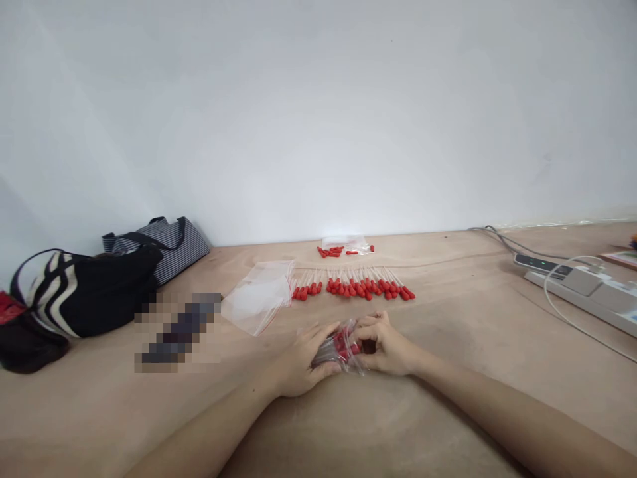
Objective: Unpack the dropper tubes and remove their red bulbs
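"Which things are on the wooden tabletop [472, 299]?"

"On the left lie a black bag with white stripes [99, 292] and a grey striped bag [186, 249], probably put aside so they do not disturb the hands."

"And in the middle?"

"A row of red-headed sticks [351, 289]. Their heads point to the person, maybe for easier picking. Just beside, on the left, are flat zip bags [259, 295], within reach."

"How are the hands?"

"The left hand [301, 362] is curved around a clear plastic bag [343, 348], thumb apart from the fingers, I believe to steady it. The right hand [388, 342] is narrow, its fingers gripping the other end of this bag. The bag is near the table's front, between both hands, with red heads showing inside."

"Anything smaller?"

"Loose red pieces [329, 252], behind the row, near the wall [318, 119]."
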The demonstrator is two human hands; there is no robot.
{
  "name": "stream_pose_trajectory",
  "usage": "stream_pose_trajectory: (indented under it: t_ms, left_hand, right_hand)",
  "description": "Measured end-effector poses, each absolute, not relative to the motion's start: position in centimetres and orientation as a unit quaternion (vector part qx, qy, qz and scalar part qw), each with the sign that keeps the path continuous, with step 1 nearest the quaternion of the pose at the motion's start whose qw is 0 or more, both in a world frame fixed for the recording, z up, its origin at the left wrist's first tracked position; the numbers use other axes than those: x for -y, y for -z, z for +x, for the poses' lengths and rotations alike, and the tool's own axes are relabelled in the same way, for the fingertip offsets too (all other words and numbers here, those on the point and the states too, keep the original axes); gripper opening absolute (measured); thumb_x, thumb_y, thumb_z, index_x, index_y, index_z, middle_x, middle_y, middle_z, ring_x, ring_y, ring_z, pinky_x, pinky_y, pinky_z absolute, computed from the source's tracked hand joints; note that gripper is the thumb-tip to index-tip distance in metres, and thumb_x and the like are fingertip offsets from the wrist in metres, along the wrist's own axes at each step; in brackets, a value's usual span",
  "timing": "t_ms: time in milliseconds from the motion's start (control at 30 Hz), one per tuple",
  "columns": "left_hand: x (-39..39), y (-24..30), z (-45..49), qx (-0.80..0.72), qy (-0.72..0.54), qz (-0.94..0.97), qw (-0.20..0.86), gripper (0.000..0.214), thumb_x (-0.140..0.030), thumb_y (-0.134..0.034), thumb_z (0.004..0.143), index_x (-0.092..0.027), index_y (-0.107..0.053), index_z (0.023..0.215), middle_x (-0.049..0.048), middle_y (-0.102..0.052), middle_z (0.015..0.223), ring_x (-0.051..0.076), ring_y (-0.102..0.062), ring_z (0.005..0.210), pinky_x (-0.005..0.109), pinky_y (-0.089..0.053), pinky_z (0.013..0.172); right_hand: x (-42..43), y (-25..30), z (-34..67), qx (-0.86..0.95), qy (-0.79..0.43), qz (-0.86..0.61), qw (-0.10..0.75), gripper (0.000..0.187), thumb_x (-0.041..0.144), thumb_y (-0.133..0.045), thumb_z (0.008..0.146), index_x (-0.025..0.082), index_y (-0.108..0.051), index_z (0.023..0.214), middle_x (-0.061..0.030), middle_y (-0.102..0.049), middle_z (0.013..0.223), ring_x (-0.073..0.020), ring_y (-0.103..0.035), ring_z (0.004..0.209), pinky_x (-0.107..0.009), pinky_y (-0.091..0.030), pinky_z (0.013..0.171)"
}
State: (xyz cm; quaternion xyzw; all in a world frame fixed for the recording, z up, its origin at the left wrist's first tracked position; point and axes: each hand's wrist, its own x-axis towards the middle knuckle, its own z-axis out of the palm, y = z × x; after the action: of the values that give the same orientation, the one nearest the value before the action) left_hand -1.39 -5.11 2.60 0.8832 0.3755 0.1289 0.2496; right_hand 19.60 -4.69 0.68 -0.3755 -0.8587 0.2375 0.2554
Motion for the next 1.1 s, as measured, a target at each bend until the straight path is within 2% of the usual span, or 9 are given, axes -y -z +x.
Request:
stream_pose_trajectory:
  t_ms: [100,267,467,600,767,833,933,1000,1100]
  left_hand:
    - [5.2,-2.8,-1.4,-0.373,-0.124,0.888,0.237,0.056,-0.038,-0.047,0.080,-0.023,-0.029,0.131,0.0074,-0.039,0.133,0.024,-0.034,0.122,0.044,-0.022,0.103]
    - [4.8,-2.9,-2.1,-0.387,-0.099,0.888,0.229,0.054,-0.039,-0.047,0.081,-0.023,-0.031,0.130,0.0064,-0.036,0.135,0.022,-0.029,0.125,0.043,-0.022,0.104]
    - [4.4,-3.3,-3.1,-0.400,-0.089,0.879,0.243,0.054,-0.041,-0.047,0.080,-0.026,-0.032,0.130,0.0052,-0.034,0.136,0.022,-0.030,0.124,0.040,-0.026,0.102]
    - [4.1,-3.5,-3.7,-0.410,-0.106,0.870,0.254,0.053,-0.041,-0.049,0.079,-0.025,-0.037,0.127,0.0060,-0.039,0.133,0.023,-0.036,0.120,0.041,-0.029,0.100]
    - [3.6,-3.2,-2.8,-0.442,-0.283,0.822,0.222,0.033,-0.040,-0.046,0.081,-0.021,-0.060,0.103,0.0065,-0.058,0.109,0.020,-0.052,0.102,0.037,-0.039,0.091]
    - [3.6,-3.3,-1.4,-0.469,-0.329,0.770,0.281,0.030,-0.038,-0.049,0.079,-0.019,-0.063,0.098,0.0058,-0.063,0.098,0.019,-0.057,0.090,0.035,-0.044,0.083]
    - [3.6,-3.4,1.4,-0.490,-0.350,0.640,0.477,0.032,-0.035,-0.054,0.077,-0.016,-0.059,0.103,0.0064,-0.065,0.095,0.017,-0.060,0.082,0.031,-0.048,0.075]
    - [3.6,-3.4,3.0,-0.468,-0.395,0.540,0.577,0.022,-0.030,-0.051,0.081,-0.014,-0.060,0.093,0.0071,-0.064,0.095,0.015,-0.061,0.085,0.029,-0.048,0.078]
    - [3.5,-3.1,4.5,-0.448,-0.463,0.423,0.637,0.010,-0.020,-0.051,0.082,-0.014,-0.057,0.078,0.0073,-0.064,0.094,0.013,-0.060,0.087,0.025,-0.048,0.079]
  right_hand:
    - [4.1,-0.7,20.6,0.838,-0.276,-0.383,0.275,0.017,0.035,-0.065,0.065,0.021,-0.064,0.075,0.0028,-0.057,0.069,-0.0130,-0.052,0.068,-0.036,-0.030,0.080]
    - [2.9,-0.9,23.8,0.792,-0.400,-0.365,0.281,0.019,0.036,-0.063,0.066,0.019,-0.066,0.075,0.0005,-0.056,0.069,-0.0109,-0.049,0.061,-0.024,-0.039,0.057]
    - [1.5,-1.0,26.8,0.720,-0.441,-0.399,0.357,0.020,0.034,-0.071,0.056,0.020,-0.068,0.069,-0.0010,-0.059,0.078,-0.0124,-0.054,0.067,-0.025,-0.044,0.059]
    - [0.7,-1.1,28.8,0.644,-0.490,-0.452,0.375,0.020,0.032,-0.072,0.054,0.020,-0.068,0.069,-0.0006,-0.064,0.069,-0.0138,-0.056,0.064,-0.026,-0.044,0.058]
    - [0.6,-0.9,27.9,0.508,-0.499,-0.475,0.517,0.021,0.029,-0.076,0.048,0.019,-0.068,0.065,-0.0009,-0.067,0.069,-0.0150,-0.060,0.067,-0.028,-0.046,0.066]
    - [1.4,-0.7,25.6,0.463,-0.506,-0.466,0.559,0.022,0.030,-0.076,0.048,0.020,-0.067,0.065,-0.0010,-0.068,0.071,-0.0152,-0.061,0.070,-0.028,-0.046,0.068]
    - [3.1,-0.4,21.6,0.456,-0.522,-0.440,0.571,0.024,0.031,-0.077,0.049,0.018,-0.067,0.068,-0.0026,-0.069,0.075,-0.0165,-0.061,0.074,-0.029,-0.046,0.072]
    - [4.2,-0.2,19.4,0.469,-0.523,-0.430,0.567,0.026,0.032,-0.076,0.050,0.018,-0.067,0.069,-0.0029,-0.069,0.073,-0.0160,-0.061,0.070,-0.030,-0.047,0.071]
    - [5.0,0.3,17.6,0.496,-0.510,-0.421,0.563,0.029,0.036,-0.075,0.052,0.016,-0.066,0.071,-0.0041,-0.069,0.073,-0.0168,-0.062,0.066,-0.032,-0.049,0.068]
